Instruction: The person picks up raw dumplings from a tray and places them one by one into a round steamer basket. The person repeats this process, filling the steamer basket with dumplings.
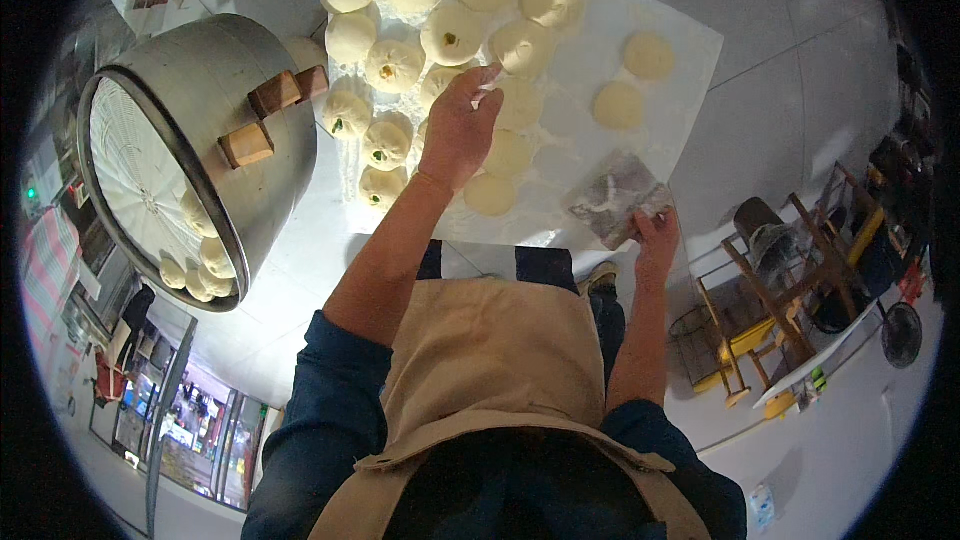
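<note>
My left hand [465, 124] reaches over a white sheet-covered work surface [697, 52]. Its thumb and index finger stand apart at the lower edge of a smooth round bun [523, 49], and I see nothing between them. Partly beneath its palm and wrist lie other buns. Down at the front right, my right hand [657, 234] pinches the corner of a crumpled, see-through plastic piece [613, 195] resting on the sheet. Flat dough rounds [508, 154] lie right of my left hand. Two more, including this dough disc [619, 105], lie farther right.
Several pleated buns [386, 146] fill the sheet's left side, some with filling showing. A large metal steamer [217, 90] with wooden handles tilts at the left, buns inside on its white liner [135, 157]. Wooden stools [772, 292] stand on the right. A beige apron [495, 345] covers my front.
</note>
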`<state>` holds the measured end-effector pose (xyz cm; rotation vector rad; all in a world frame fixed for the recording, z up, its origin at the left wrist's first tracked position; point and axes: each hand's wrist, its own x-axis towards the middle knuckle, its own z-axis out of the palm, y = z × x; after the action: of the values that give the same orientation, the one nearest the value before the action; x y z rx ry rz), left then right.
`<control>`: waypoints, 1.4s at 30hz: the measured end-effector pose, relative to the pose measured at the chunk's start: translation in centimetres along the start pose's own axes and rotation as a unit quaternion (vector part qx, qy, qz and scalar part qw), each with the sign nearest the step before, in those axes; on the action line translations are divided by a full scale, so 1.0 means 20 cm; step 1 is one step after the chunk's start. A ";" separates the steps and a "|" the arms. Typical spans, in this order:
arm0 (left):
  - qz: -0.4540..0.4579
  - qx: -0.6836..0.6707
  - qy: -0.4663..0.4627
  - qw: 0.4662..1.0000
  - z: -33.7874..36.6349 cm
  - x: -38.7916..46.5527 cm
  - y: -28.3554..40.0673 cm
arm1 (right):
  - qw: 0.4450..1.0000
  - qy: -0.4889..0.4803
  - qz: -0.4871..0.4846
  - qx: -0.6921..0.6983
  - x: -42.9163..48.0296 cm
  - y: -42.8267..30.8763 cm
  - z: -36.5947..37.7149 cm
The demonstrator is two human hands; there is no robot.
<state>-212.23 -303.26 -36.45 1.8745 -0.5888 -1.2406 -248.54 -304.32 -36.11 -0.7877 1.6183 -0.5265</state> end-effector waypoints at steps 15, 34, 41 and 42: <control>-0.010 0.107 -0.045 0.993 0.06 -0.45 -0.25 | 0.982 -0.121 -0.005 -0.143 0.12 0.11 0.21; -0.050 0.162 -0.043 0.985 0.12 -0.61 -0.28 | 0.977 -0.104 0.005 -0.187 -0.01 0.17 0.34; 0.005 0.110 -0.003 0.994 0.23 -0.55 0.01 | 0.969 0.065 -0.119 -0.209 0.44 -0.25 0.14; 0.013 0.058 -0.012 0.998 0.28 -0.51 0.03 | 0.974 0.086 -0.117 -0.176 0.53 -0.33 0.19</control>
<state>-221.50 -298.17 -31.58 1.9426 -0.7087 -1.2362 -244.28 -316.31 -39.22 -1.2375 1.8177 -0.4899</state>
